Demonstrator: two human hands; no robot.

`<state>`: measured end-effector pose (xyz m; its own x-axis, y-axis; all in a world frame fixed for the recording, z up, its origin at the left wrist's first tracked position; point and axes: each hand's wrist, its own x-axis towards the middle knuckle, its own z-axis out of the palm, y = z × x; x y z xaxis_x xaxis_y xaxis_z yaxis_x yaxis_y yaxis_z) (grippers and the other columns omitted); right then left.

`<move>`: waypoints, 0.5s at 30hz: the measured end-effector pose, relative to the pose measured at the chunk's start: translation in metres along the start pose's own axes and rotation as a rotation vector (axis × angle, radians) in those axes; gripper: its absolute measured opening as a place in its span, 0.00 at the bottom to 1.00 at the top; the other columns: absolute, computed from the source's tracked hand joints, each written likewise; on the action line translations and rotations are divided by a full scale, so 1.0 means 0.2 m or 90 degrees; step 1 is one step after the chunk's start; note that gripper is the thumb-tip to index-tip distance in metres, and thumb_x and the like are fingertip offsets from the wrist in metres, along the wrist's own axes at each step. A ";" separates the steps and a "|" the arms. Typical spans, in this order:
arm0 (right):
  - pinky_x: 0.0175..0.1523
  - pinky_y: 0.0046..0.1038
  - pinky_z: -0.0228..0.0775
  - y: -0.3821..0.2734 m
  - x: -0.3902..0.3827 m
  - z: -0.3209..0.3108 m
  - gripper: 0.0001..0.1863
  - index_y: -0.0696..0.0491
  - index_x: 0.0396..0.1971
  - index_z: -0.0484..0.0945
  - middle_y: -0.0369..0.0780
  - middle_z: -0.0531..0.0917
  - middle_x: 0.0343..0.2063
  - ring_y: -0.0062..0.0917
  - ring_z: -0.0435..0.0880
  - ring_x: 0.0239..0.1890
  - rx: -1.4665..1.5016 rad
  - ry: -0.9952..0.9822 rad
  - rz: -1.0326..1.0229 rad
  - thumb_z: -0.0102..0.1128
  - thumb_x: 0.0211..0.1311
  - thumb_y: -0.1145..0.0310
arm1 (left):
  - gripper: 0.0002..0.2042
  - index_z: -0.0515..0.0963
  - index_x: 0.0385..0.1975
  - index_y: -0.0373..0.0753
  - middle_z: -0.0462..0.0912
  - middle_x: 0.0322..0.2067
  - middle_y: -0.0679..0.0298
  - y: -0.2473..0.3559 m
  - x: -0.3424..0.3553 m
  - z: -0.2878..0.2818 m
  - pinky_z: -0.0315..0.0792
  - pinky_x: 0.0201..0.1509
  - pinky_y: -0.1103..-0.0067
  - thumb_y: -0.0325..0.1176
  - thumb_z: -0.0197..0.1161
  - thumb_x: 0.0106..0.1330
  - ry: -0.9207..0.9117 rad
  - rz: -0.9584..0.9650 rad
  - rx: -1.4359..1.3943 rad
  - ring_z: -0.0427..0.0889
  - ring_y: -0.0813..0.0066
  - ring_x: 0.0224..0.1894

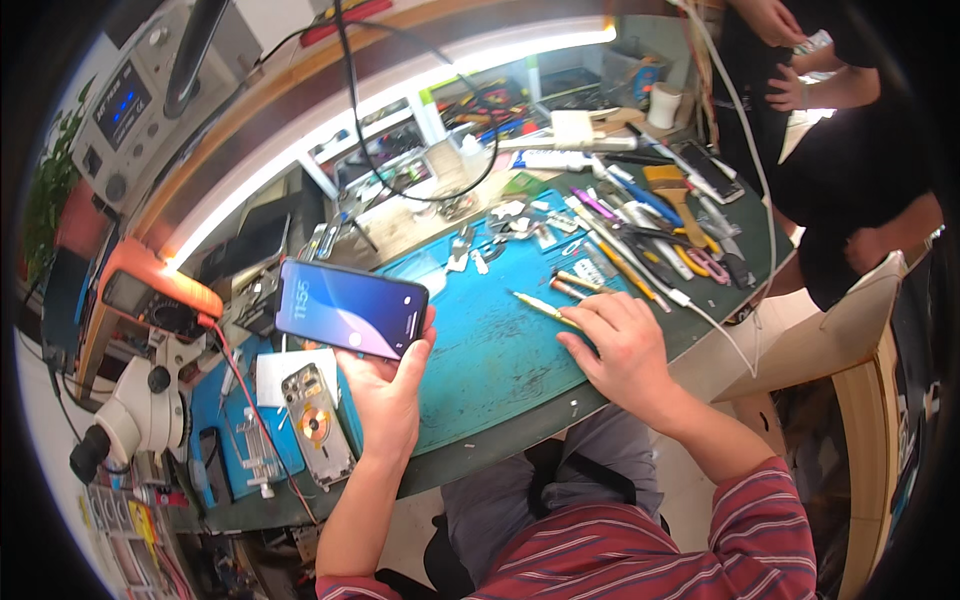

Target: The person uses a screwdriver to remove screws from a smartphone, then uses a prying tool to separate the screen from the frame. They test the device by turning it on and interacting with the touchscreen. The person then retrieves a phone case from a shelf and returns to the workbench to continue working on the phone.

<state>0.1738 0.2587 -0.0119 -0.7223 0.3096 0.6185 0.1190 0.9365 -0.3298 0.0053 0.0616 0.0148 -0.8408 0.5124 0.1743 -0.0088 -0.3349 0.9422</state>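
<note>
My left hand point(385, 385) is closed around the lower end of a smartphone point(350, 308), held above the bench with its lit blue screen facing up. My right hand point(620, 345) rests over the right part of the blue work mat point(480, 370). Its fingers and thumb close on the rear end of a slim yellow pen-like tool point(543, 305), whose thin tip points to the far left. Another short tool point(580, 282) lies just beyond those fingers. Left of my left wrist, an opened phone back point(318, 425) with a round coil lies on the bench.
Tweezers, pens and a wide brush point(672, 190) crowd the right side. Small parts point(515, 220) lie at the mat's far edge. An orange multimeter point(155, 290) and a microscope point(140, 410) stand left. A white cable point(720, 325) crosses the right edge. Another person point(840, 150) stands at right.
</note>
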 end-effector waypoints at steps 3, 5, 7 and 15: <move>0.44 0.33 0.70 0.04 -0.02 0.01 0.10 0.52 0.39 0.83 0.36 0.80 0.34 0.31 0.80 0.40 0.008 -0.009 -0.010 0.68 0.55 0.73 | 0.38 0.45 0.67 0.40 0.71 0.59 0.50 0.00 -0.01 -0.01 0.75 0.63 0.67 0.13 0.62 0.64 0.002 0.008 0.008 0.79 0.57 0.60; 0.44 0.34 0.71 0.04 -0.02 0.03 0.10 0.53 0.38 0.82 0.37 0.80 0.34 0.32 0.80 0.40 0.030 0.021 -0.016 0.67 0.55 0.75 | 0.38 0.45 0.67 0.40 0.71 0.59 0.50 -0.02 -0.01 -0.01 0.75 0.63 0.67 0.13 0.62 0.63 -0.003 0.008 0.007 0.79 0.57 0.60; 0.44 0.35 0.72 0.04 0.00 0.02 0.11 0.54 0.39 0.82 0.38 0.80 0.34 0.34 0.79 0.39 0.053 0.066 -0.018 0.67 0.54 0.76 | 0.39 0.45 0.70 0.40 0.70 0.60 0.55 -0.02 -0.01 -0.02 0.74 0.64 0.69 0.13 0.59 0.64 -0.020 0.005 0.026 0.78 0.60 0.61; 0.46 0.35 0.71 0.30 0.07 -0.04 0.12 0.53 0.40 0.83 0.38 0.83 0.36 0.35 0.80 0.39 -0.057 0.085 0.070 0.69 0.55 0.72 | 0.35 0.48 0.67 0.38 0.70 0.61 0.52 -0.04 -0.01 -0.02 0.74 0.65 0.68 0.14 0.60 0.65 -0.039 0.008 0.012 0.76 0.57 0.63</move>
<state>0.1770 0.3201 -0.0171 -0.6057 0.4237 0.6734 0.2556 0.9052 -0.3396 0.0061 0.0605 0.0055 -0.8062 0.5556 0.2032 0.0130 -0.3268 0.9450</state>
